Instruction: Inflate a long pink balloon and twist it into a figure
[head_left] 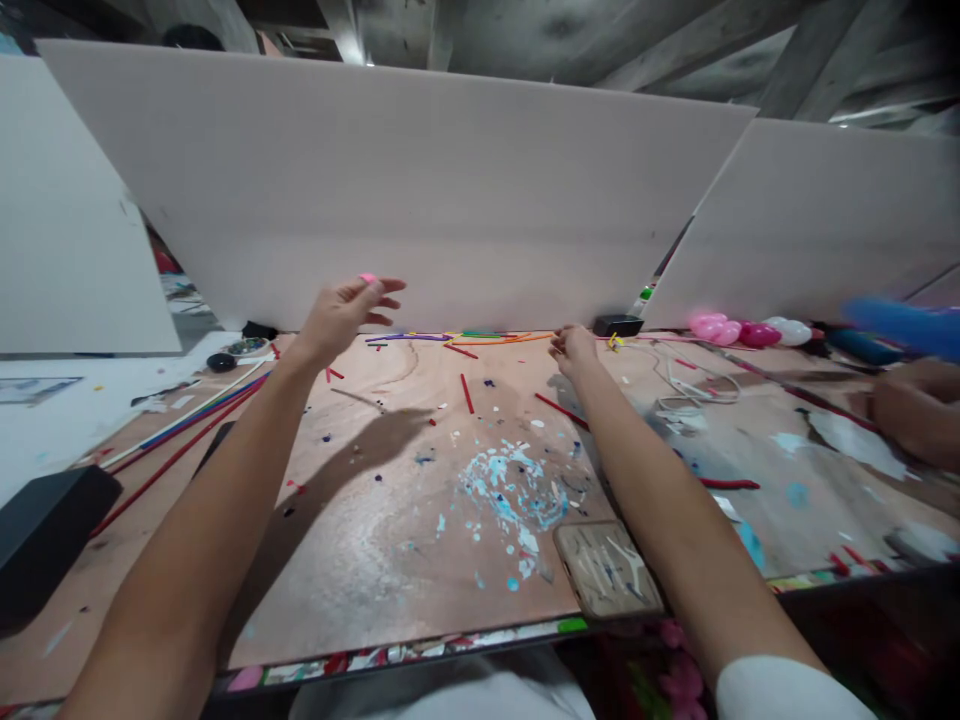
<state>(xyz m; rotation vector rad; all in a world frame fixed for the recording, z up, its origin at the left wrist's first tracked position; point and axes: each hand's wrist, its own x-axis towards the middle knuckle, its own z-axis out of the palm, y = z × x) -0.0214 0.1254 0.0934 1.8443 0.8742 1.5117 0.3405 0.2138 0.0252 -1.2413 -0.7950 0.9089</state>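
My left hand [341, 312] is raised over the far part of the table, with a small pink piece [367, 278] at its thumb and forefinger and the other fingers stretched out. What the pink piece is, I cannot make out. My right hand [576, 352] is low at the back edge, fingers curled in at the right end of a thin orange strip [510, 339], which looks like an uninflated long balloon. Whether they grip it is hidden. Purple [405, 337] and green strips [484, 333] lie left of it. Short red strips [466, 393] are scattered nearer me.
A white panel [420, 200] rises behind the table. Long strips [187, 440] and a black box [52, 545] lie at left. A phone [607, 570] lies by the front edge. At right are pink balloons [716, 328] and another person's hand [919, 410] near a blue balloon [907, 325].
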